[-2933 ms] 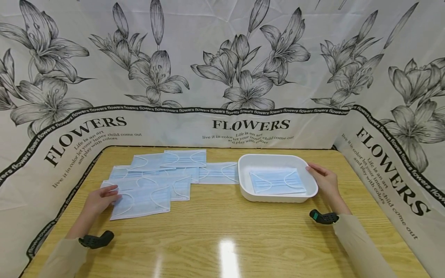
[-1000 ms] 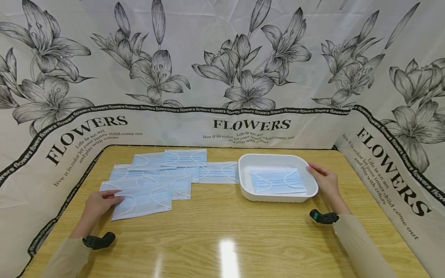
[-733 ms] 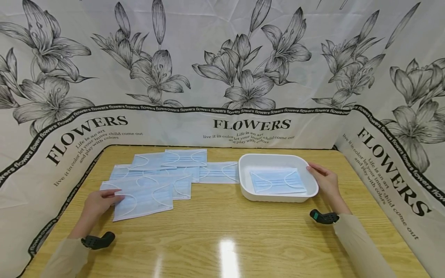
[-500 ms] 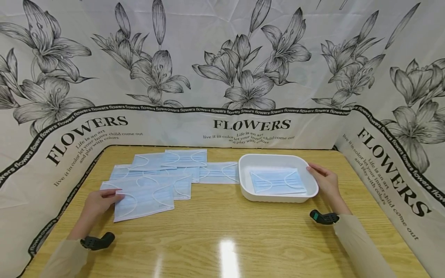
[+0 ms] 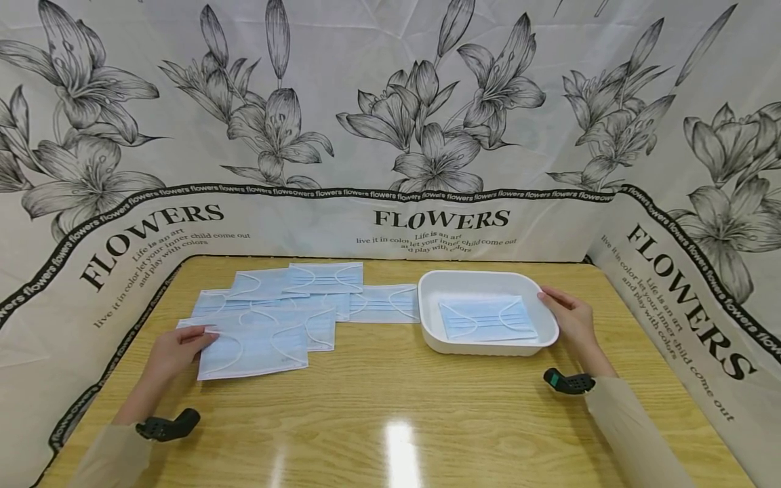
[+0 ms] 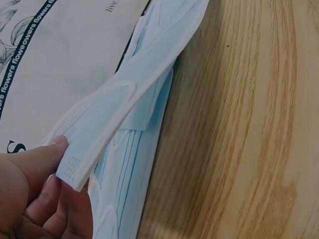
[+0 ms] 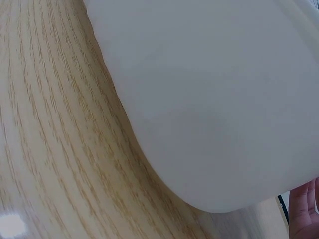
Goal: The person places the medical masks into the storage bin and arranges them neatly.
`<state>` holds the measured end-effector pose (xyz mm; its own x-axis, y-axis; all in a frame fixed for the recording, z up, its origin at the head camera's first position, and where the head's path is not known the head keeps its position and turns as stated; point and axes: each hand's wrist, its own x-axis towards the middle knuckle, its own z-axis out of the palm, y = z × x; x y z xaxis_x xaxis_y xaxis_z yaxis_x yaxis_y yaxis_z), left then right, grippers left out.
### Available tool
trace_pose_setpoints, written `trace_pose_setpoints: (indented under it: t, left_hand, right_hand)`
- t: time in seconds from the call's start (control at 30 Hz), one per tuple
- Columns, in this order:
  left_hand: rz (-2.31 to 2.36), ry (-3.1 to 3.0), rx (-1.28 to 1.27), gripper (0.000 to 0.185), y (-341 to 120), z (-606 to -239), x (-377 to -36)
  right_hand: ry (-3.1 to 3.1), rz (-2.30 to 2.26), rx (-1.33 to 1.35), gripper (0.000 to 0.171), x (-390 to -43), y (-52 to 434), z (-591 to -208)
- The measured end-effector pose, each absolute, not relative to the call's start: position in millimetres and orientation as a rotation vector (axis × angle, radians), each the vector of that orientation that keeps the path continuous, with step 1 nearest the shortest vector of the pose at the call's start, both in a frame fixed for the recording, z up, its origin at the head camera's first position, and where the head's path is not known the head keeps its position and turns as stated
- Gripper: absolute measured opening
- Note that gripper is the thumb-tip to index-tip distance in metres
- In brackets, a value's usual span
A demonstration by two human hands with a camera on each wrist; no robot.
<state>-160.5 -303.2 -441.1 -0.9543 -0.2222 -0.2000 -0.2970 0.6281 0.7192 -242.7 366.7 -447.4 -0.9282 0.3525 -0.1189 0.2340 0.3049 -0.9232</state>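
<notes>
Left hand: the left hand (image 5: pixel 177 349) pinches the near-left edge of the front mask (image 5: pixel 253 350), thumb on top and fingers curled beneath; in the left wrist view the thumb (image 6: pixel 35 159) lies on the mask's white seam and that edge is lifted off the masks under it.
Front mask: a pale blue face mask with white ear loops, stretching away to the right of the left hand, its far side overlapping the spread of masks (image 5: pixel 293 298).
Spread of masks: several more blue masks lying flat and overlapping on the surface (image 5: pixel 390 407), just beyond the left hand and running on toward the right hand.
Right hand: the right hand (image 5: pixel 570 318) holds the right end of the white tray (image 5: pixel 488 279), fingers curled against its rim and outer wall; the right wrist view shows mostly the tray's white wall and a fingertip at the lower corner.
White tray: a shallow rounded white tray resting on the surface, immediately left of the right hand, well apart from the left hand.
Mask in tray (image 5: pixel 487 318): one blue mask lying flat on the tray floor, near the right hand's fingers but not touched by them.
Surround: a floral cloth (image 5: pixel 390 135) printed with lilies and "FLOWERS" stands beyond and to both sides of the hands.
</notes>
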Motion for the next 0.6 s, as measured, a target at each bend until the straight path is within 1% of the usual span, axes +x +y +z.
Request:
trace_pose_setpoints:
  t: [0.2,0.37,0.6]
  left_hand:
    - [1.298,2.730,-0.437,0.059,-298.6,-434.4,-158.7]
    - [1.326,2.686,-0.463,0.065,-295.1,-427.0,-157.7]
    - [1.334,2.683,-0.439,0.064,-288.5,-418.5,-155.9]
  right_hand:
    - [-2.455,1.695,-0.558,0.067,-242.4,365.9,-447.3]
    - [-2.481,1.665,-0.555,0.068,-242.3,365.9,-447.2]
    - [-2.460,1.676,-0.570,0.067,-242.5,364.9,-446.1]
